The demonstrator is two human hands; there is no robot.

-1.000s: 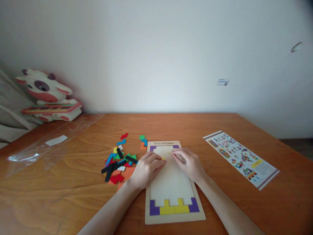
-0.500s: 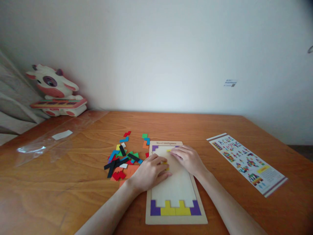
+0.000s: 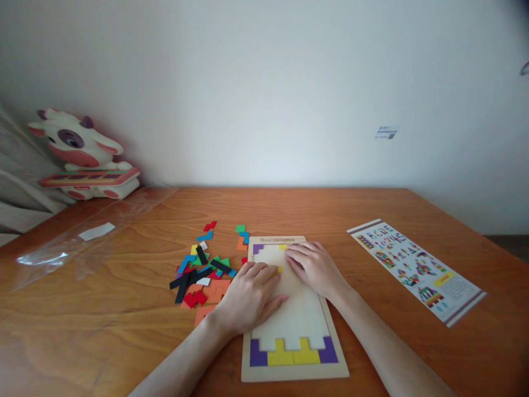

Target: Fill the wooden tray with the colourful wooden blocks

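A wooden puzzle board [image 3: 295, 373] lies in front of me, with purple pieces in its corners and two yellow pieces [image 3: 281, 357] along its near edge. My right hand [image 3: 313, 267] rests over the upper right of the board, fingers together on a yellow puzzle piece [image 3: 282, 247] at the top edge. Over the left side, my left hand [image 3: 253, 293] has its fingers bent around another yellow piece [image 3: 280, 270], of which only a small bit shows. The fingers hide the rest of both pieces.
Loose coloured pieces [image 3: 200, 275] are heaped left of the board. A printed pattern sheet [image 3: 417, 270] lies to the right. Clear plastic wrapping [image 3: 53, 253] and a cow-shaped toy keyboard [image 3: 91, 179] are at the left, with a wall behind the table.
The yellow piece at my right fingertips has moved up against the board's top edge. My left hand's yellow piece has shifted slightly upward, and less of it shows. The view has shifted slightly.
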